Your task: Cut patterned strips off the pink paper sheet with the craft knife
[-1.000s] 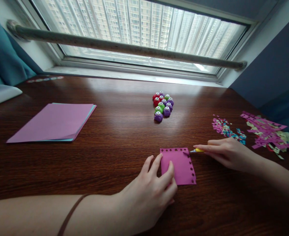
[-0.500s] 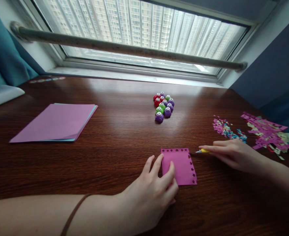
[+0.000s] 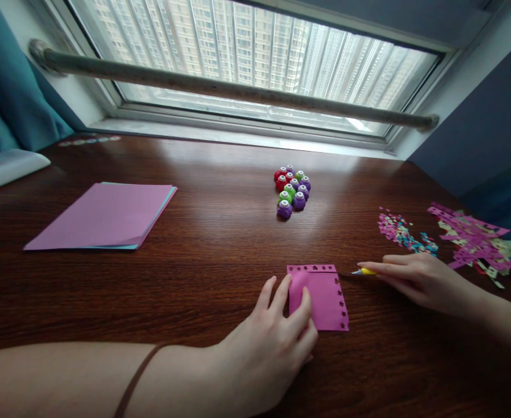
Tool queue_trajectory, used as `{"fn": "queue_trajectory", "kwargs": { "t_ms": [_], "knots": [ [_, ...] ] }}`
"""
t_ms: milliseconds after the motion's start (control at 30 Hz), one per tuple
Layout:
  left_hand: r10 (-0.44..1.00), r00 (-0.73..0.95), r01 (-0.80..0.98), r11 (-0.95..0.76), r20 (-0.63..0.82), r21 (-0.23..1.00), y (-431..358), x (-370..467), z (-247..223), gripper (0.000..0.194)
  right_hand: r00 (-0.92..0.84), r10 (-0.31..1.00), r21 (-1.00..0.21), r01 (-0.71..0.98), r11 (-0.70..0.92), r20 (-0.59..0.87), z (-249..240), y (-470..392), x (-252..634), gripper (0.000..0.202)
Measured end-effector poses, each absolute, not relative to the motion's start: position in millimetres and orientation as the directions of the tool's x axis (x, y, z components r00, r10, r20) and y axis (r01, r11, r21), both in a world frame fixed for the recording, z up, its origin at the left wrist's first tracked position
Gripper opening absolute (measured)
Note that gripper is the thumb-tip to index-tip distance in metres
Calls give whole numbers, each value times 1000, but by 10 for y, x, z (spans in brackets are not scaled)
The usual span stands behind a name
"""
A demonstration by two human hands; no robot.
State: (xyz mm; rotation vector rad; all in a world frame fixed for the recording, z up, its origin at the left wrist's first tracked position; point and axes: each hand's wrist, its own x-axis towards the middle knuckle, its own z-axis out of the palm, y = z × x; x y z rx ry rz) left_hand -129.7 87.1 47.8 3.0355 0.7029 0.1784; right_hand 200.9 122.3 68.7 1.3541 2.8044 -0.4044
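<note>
A pink sheet of paper (image 3: 322, 305) lies on the table, with star and other small shapes punched along its top and right edges. A dark slit runs below the top row of shapes, and the paper bulges slightly beneath it. My left hand (image 3: 276, 337) rests on the sheet's left side, fingers spread and pressing down. In my right hand (image 3: 416, 278) is a craft knife with a yellow front (image 3: 367, 271), held between thumb and fingers. Its blade points left, just off the sheet's upper right edge. Most of the knife's handle is hidden by the hand.
Pink paper sheets with blue ones beneath (image 3: 107, 217) are stacked at left. Purple, red and green craft punches (image 3: 299, 200) stand farther back. Confetti bits (image 3: 401, 232) and cut paper strips (image 3: 477, 238) lie at right. A metal bar (image 3: 238, 90) crosses the window.
A slit now shows under the top row of punched shapes. My right hand has shifted slightly right with the knife. The left hand stays on the sheet; the view moved a little.
</note>
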Motion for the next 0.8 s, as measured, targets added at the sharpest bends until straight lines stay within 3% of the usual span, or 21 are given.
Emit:
{"fn": "queue_trajectory", "kwargs": {
  "t_ms": [133, 333, 633, 800],
  "knots": [
    [436, 893, 434, -900, 114, 41, 863, -1300, 469, 33, -620, 778, -274, 769, 577, -103, 704, 1212, 2013, 37],
    [424, 894, 429, -904, 146, -3, 857, -1308, 481, 35, -387, 915, -422, 814, 398, 115, 696, 1280, 1603, 43],
    [355, 918, 367, -929, 175, -41, 889, -1330, 440, 37, -343, 933, -193, 914, 358, 104, 562, 1515, 695, 62],
    [331, 923, 347, -937, 197, -51, 898, -1325, 433, 29, -302, 950, -206, 928, 312, 75, 524, 1518, 700, 63]
  ]
}}
